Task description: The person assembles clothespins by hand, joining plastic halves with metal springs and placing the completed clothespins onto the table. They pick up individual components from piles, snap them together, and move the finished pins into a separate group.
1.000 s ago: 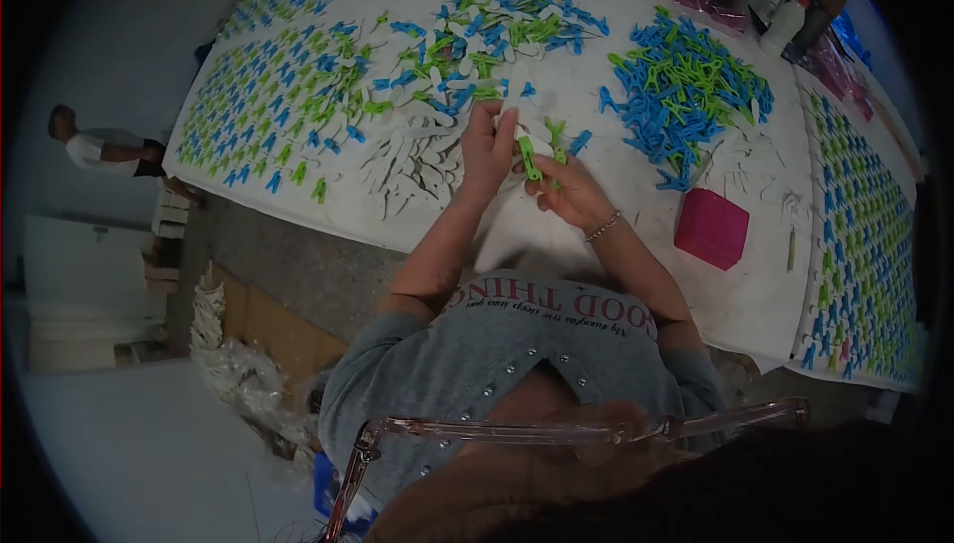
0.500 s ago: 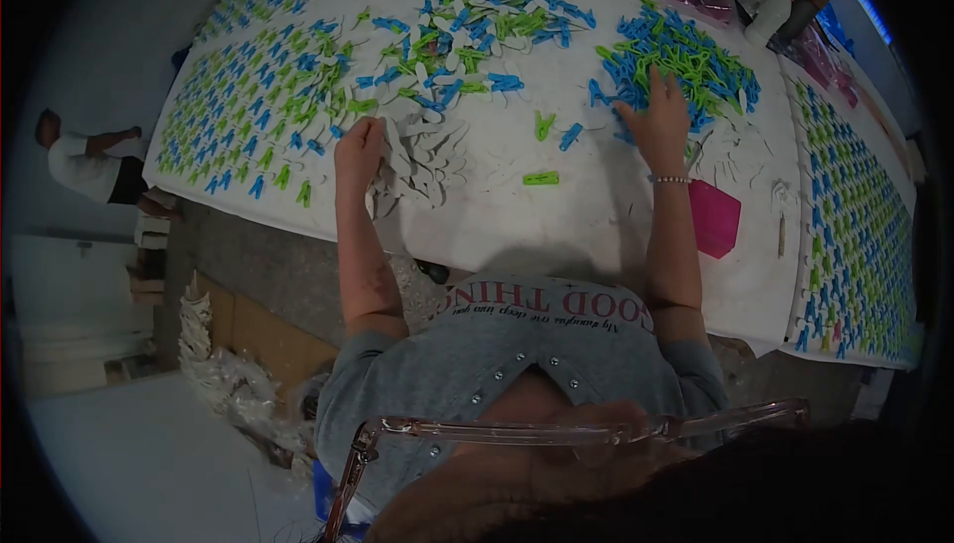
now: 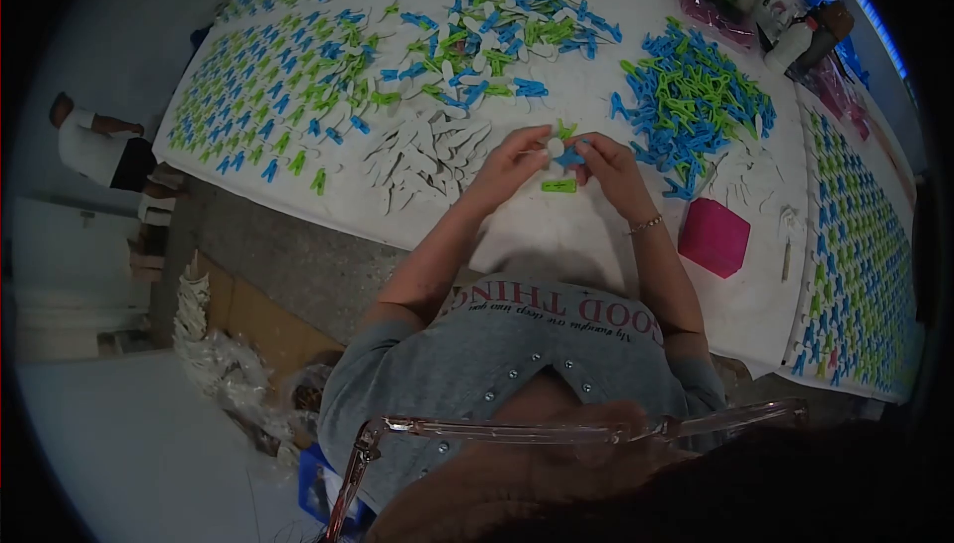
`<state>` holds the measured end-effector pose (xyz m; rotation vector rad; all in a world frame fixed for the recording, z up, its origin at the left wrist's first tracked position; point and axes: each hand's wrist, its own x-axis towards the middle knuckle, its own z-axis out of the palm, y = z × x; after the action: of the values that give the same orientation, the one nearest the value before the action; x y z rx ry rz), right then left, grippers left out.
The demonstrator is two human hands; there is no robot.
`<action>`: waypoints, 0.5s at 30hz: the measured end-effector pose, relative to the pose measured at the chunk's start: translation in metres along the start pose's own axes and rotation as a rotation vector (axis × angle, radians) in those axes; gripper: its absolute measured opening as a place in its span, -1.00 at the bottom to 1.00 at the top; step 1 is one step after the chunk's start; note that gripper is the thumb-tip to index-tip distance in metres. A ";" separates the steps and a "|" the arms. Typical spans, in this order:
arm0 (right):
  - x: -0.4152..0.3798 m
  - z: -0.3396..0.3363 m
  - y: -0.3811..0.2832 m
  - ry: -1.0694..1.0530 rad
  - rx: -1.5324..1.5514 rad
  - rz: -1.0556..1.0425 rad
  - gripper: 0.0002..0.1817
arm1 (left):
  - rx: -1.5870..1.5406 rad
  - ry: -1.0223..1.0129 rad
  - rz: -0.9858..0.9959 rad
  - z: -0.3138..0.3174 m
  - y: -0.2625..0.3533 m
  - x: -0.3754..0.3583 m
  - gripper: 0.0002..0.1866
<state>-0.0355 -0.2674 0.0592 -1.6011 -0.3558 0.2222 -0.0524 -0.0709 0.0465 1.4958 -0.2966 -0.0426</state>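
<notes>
Both my hands meet over the middle of the white table (image 3: 397, 217). My left hand (image 3: 510, 167) pinches a white oval piece (image 3: 556, 148). A blue clip (image 3: 570, 156) is between the fingers of my right hand (image 3: 614, 173), touching the white piece. A green clip (image 3: 565, 130) lies just beyond my fingertips, and a green block (image 3: 558, 186) lies just below them. Left of my left hand spreads a heap of white pieces (image 3: 422, 157). To the right of my right hand is a pile of blue and green clips (image 3: 696, 96).
A pink box (image 3: 715, 237) stands at the right. Rows of clips (image 3: 258, 96) cover the table's left side, more rows (image 3: 863, 255) the right. Bottles (image 3: 792, 46) stand at the back right. A person (image 3: 99, 146) is beyond the left edge.
My left hand has moved right from the white heap, now with a white piece. My right hand has come left from the clip pile to meet it, with a blue clip.
</notes>
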 end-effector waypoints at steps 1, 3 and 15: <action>-0.004 0.005 -0.003 -0.119 0.152 0.041 -0.74 | -0.002 -0.003 0.000 0.007 0.002 -0.001 -0.72; -0.009 0.010 -0.004 -0.090 0.210 0.085 -0.74 | -0.234 -0.111 -0.174 0.016 0.004 -0.004 -0.65; -0.002 0.003 0.029 0.282 -1.229 -0.373 -0.63 | 0.829 0.483 0.038 -0.115 0.014 -0.012 -0.71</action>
<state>-0.0357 -0.2658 0.0298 -2.6642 -0.6159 -0.6345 -0.0406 0.0453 0.0527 2.2515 0.0723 0.5230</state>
